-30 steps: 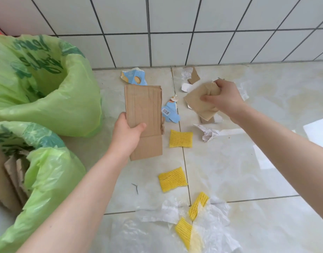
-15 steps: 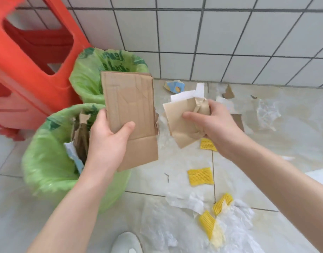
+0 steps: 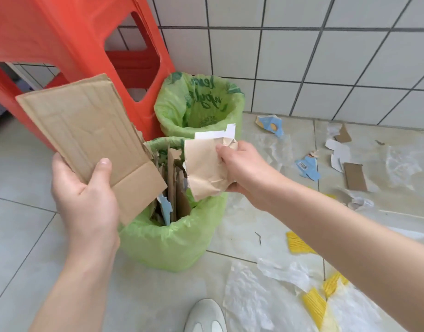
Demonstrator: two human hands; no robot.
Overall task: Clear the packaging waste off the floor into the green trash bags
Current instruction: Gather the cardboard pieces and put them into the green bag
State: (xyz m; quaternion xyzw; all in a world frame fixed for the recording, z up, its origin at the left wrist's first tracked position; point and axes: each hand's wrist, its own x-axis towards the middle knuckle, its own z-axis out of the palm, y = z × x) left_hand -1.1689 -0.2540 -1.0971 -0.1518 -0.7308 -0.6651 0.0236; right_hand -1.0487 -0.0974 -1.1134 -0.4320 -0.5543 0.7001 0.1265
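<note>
Cardboard fills your left hand (image 3: 86, 202): thumb on top, fingers curled beneath a flat corrugated cardboard sheet (image 3: 86, 137) that tilts up toward 10 o'clock, its lower corner over the near green trash bag (image 3: 167, 240). Your right hand (image 3: 242, 168) clutches a crumpled wad of brown paper (image 3: 203, 168) with a white scrap, held above that bag's mouth, which is packed with upright cardboard pieces. A second green trash bag (image 3: 199, 109) stands open at 12 o'clock from it, against the red plastic stool (image 3: 69, 39). From 2 to 5 o'clock the floor holds blue carton scraps (image 3: 307, 167), a cardboard strip (image 3: 354, 176), clear film (image 3: 254, 303) and yellow foam netting (image 3: 316, 307).
</note>
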